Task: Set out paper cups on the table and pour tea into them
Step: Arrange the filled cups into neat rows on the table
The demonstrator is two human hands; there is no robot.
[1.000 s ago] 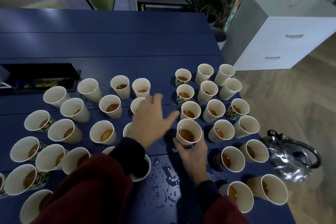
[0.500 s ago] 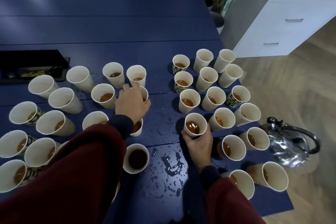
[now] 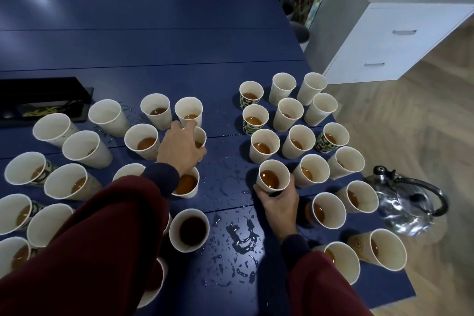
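1. Head view showed my right hand (image 3: 278, 204) curled round the lower wall of a filled cup (image 3: 273, 178), thumb on one side and fingers on the other. That cup stood on the table (image 3: 154, 46) to the left of the kettle (image 3: 407, 202), with other filled cups between them.
2. My left hand (image 3: 182, 147) lay farther left of the kettle, over a half-hidden cup (image 3: 200, 137). The palm covered it, so I could not tell whether the fingers gripped it or only rested on its rim.
3. I judged the step to be tidying the spacing of poured cups, so each one wanted moving low, held near the base where a paper wall is stiffest.
4. A hard squeeze would likely have buckled the wall and pushed tea over the rim, so a light, even hold seemed best.
5. A puddle (image 3: 242, 237) lay on the table left of the kettle and nearer me. A cup dragged through it could soften underneath, so I meant to route round it.
6. Cups stood nearly touching from the kettle leftward, so my left sleeve (image 3: 102, 238) needed height above their rims.
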